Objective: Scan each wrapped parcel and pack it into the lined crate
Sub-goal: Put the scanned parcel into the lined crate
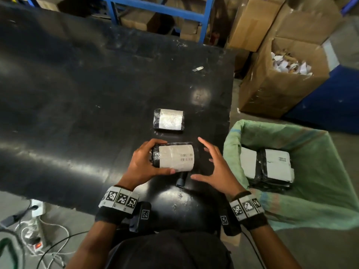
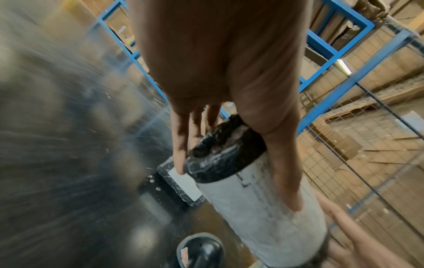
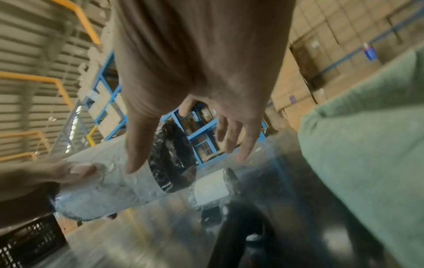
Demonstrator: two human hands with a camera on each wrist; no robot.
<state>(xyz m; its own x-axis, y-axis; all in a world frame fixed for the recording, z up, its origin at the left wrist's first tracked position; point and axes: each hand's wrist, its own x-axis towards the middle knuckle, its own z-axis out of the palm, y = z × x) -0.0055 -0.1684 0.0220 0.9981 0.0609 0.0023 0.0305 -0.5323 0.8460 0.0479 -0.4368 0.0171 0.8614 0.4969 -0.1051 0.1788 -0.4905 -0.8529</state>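
Observation:
My left hand [image 1: 144, 162] grips a black-wrapped parcel [image 1: 175, 157] with a white barcode label, held just above the black table [image 1: 77, 105]. Fingers and thumb curl round its left end, as the left wrist view shows on the parcel [image 2: 259, 195]. My right hand [image 1: 210, 162] hovers beside the parcel's right end, fingers spread, holding nothing. A second labelled parcel [image 1: 168, 119] lies on the table further back. The dark scanner [image 1: 181, 179] lies under the held parcel. The crate with green lining [image 1: 318, 193] stands to the right and holds stacked parcels [image 1: 272, 167].
An open cardboard box [image 1: 279, 74] of paper scraps stands behind the crate. Blue shelving [image 1: 161, 10] with cartons runs along the table's far side. Cables and a power strip [image 1: 35, 241] lie on the floor at the lower left.

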